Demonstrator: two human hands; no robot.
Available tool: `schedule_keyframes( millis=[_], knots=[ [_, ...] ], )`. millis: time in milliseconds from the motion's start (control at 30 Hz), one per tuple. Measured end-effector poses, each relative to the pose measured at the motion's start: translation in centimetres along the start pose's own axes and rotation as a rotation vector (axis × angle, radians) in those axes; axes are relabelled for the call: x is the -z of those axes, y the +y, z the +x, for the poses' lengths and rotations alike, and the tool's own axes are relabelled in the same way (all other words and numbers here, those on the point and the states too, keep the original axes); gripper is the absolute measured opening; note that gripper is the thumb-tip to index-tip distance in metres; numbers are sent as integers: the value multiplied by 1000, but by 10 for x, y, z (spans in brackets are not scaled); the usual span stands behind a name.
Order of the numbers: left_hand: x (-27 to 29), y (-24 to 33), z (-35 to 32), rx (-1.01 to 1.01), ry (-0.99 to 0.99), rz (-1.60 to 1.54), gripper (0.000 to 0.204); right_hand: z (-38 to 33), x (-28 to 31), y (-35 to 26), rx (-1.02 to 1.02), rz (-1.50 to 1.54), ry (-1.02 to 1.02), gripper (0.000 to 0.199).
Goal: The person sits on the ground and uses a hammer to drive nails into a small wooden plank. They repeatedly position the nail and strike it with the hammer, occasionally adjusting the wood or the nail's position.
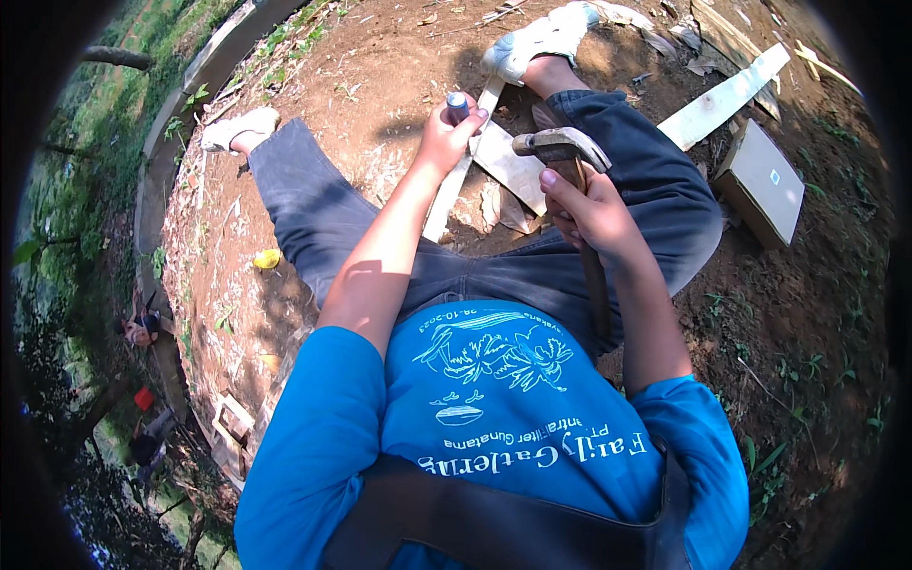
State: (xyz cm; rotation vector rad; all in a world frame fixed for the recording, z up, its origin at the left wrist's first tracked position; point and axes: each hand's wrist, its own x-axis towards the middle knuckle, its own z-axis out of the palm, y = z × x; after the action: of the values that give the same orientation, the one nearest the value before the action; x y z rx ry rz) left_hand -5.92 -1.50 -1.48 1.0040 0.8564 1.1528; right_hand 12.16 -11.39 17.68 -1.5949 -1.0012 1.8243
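I sit on bare earth with my legs spread, in dark jeans and a blue shirt. My right hand (591,207) grips the wooden handle of a claw hammer (562,146), its metal head raised above a pale wooden strip (460,179) that lies between my legs. My left hand (445,133) pinches a small grey-blue cylindrical object (458,103) upright over the strip, just left of the hammer head. A flat pale board piece (511,167) rests beside the strip under the hammer.
A long white plank (726,97) and a flat cardboard box (766,180) lie to my right. Wood scraps litter the far ground. A curved concrete kerb (220,59) borders the earth on the left, with grass beyond. Other people sit far left (141,328).
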Motion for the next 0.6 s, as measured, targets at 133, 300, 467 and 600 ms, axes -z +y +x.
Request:
schedule_keyframes(
  millis=[133, 300, 467, 600],
  knots=[
    [-1, 1, -2, 10, -21, 15, 17, 5, 0, 2, 0, 12, -10, 31],
    [-9, 0, -4, -23, -34, 58, 22, 10, -1, 2, 17, -81, 38, 32],
    [-13, -9, -5, -40, -11, 130, 22, 19, 3, 13, 33, -246, 45, 41],
    [-14, -13, -7, -98, -49, 250, 23, 9, -1, -14, 160, -176, 122, 38]
  ],
)
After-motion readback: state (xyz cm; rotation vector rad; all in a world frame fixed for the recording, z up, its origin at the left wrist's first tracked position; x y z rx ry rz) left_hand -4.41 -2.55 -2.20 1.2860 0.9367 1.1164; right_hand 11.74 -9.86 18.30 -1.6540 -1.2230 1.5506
